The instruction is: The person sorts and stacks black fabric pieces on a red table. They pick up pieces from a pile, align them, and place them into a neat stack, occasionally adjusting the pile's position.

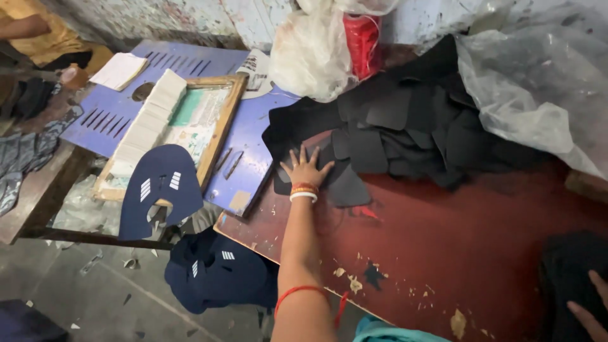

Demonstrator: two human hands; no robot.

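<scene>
Pressing flat with spread fingers, the left hand (306, 170) rests on thin, limp black fabric pieces (392, 136); pinching one edge looks easiest. Right hand (592, 310) barely shows, grip unclear.

Soft, even indoor light, rather dim, with weak shadows. Glare whitens the clear plastic sheet (532, 82) at upper right. Edges bow from a wide lens; fine detail is slightly smeared.

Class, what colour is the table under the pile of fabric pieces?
Dark red table, paint chipped; clearest in the head view.
</scene>
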